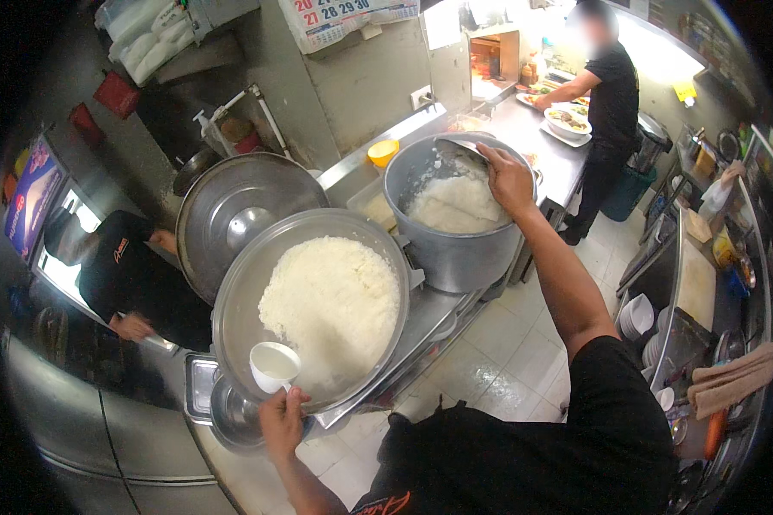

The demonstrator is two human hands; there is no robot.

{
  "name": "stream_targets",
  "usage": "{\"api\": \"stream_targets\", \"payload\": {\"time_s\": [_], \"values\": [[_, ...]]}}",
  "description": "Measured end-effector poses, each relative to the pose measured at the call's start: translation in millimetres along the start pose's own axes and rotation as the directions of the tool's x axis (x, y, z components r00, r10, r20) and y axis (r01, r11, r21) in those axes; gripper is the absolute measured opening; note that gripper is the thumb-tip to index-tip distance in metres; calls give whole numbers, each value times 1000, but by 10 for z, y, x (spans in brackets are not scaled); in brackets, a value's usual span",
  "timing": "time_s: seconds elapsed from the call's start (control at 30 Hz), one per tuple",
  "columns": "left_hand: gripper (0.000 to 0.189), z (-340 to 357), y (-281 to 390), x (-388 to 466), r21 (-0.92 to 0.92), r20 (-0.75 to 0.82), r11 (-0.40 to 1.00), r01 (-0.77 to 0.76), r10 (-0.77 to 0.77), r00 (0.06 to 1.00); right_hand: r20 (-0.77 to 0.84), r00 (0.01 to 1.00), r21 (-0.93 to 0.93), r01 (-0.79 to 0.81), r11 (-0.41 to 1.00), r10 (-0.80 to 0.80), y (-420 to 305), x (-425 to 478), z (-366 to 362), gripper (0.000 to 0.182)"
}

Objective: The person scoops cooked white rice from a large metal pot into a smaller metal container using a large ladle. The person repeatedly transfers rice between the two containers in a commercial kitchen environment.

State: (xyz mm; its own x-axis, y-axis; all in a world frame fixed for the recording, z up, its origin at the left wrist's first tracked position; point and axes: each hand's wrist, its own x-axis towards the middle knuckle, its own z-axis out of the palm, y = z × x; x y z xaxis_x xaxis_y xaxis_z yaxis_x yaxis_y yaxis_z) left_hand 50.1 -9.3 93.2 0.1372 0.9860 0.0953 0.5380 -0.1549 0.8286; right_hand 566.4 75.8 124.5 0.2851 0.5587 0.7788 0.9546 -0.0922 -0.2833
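My left hand (283,418) grips a white cup (274,367) by its handle, over the near rim of a wide metal basin (238,322). A large mound of cooked white rice (335,296) fills much of that basin. My right hand (507,180) reaches to the deep metal pot (464,261) beyond it and is closed on a flat metal scoop (460,151). The scoop lies over the pot's mouth, its far end inside. More white rice (454,203) sits in the pot, with grains stuck to the wall.
A large round metal lid (232,225) leans behind the basin. A yellow bowl (383,152) stands by the wall. One person (612,96) handles plated food at the far counter (547,158); another person (135,270) stands at the left. Shelves with dishes (638,317) line the right.
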Motion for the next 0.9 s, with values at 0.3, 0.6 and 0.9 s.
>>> {"api": "stream_targets", "payload": {"time_s": [0.3,0.6,0.9], "values": [[33,92,-45,-14,200,23,978,-50,47,999,-114,989,175,110,978,-91,-46,214,-295,29],[35,105,44,12,162,35,985,-56,51,998,142,987,101,58,993,-72,-188,202,-362,34],[44,143,89,-89,-105,14,994,-10,12,1000,-134,938,438,-234,868,321,-260,169,-568,29]]}}
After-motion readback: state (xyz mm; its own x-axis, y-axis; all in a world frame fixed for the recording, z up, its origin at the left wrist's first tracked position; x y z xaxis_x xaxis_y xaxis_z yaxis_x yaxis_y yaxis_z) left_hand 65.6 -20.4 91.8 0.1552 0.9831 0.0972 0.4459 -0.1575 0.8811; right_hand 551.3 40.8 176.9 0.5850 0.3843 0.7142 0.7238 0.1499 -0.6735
